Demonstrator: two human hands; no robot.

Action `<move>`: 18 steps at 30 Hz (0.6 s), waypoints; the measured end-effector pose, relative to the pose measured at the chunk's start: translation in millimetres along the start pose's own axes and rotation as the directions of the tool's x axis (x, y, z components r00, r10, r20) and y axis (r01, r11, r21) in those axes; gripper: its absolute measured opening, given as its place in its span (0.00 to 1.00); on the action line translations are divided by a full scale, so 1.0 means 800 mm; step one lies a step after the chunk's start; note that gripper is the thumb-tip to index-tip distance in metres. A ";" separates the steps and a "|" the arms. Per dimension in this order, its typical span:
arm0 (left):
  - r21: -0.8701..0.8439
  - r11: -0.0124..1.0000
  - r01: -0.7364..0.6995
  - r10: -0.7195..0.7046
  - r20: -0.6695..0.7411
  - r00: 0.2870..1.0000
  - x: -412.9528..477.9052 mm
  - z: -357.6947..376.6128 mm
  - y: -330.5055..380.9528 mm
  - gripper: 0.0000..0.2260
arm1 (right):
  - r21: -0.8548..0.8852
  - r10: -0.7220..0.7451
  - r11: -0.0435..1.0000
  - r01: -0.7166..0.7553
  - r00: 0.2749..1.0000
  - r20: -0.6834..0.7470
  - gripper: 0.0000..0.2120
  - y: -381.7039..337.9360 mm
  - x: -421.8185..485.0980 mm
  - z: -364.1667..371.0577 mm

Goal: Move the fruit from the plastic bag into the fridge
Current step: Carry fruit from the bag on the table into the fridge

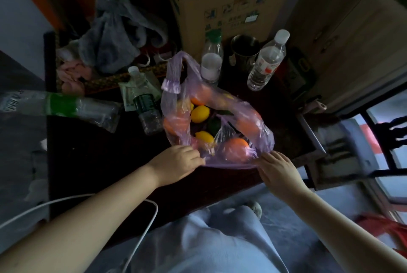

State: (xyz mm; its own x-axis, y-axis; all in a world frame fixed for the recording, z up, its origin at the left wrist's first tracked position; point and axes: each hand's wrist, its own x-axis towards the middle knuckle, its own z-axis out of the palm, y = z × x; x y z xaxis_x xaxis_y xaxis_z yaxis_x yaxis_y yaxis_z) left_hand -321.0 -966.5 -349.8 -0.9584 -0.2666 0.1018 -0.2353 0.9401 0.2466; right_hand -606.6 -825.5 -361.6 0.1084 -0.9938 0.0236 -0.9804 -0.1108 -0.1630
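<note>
Two hands pinch the near rim of the purple plastic bag on the dark worktop: left hand and right hand. Lemons and oranges lie inside, just beyond the fingers. Water bottles and a metal cup crowd behind the bag.

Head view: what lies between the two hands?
Head view: the near edge of the plastic bag, an orange inside, held by left hand and right hand.

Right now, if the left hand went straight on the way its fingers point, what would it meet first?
The left hand meets the plastic bag at once; its fingertips touch the near rim. Past the film lies an orange, though depth is unclear.
</note>
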 end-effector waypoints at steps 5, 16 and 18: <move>-0.031 0.998 0.052 -0.052 -0.003 0.999 0.001 0.001 0.000 0.11 | 0.034 0.002 0.999 0.002 0.994 -0.106 0.12 -0.021 0.005 -0.015; 0.156 0.947 0.282 -0.260 -0.149 0.954 0.080 -0.058 -0.040 0.24 | -0.204 -0.026 0.979 0.026 1.000 0.002 0.31 -0.009 0.151 -0.053; 0.181 0.928 0.324 -0.312 -0.095 0.945 0.088 -0.063 -0.047 0.27 | -0.247 0.016 0.969 -0.001 0.998 0.060 0.35 0.005 0.153 -0.055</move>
State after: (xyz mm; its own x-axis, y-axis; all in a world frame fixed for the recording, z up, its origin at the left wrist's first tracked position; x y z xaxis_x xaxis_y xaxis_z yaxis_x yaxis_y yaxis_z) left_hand -371.4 -1031.7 -303.5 -0.8174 -0.5653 0.1112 -0.5585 0.8249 0.0874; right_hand -604.5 -947.4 -315.7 0.1019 -0.9941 -0.0381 -0.9908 -0.1049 0.0859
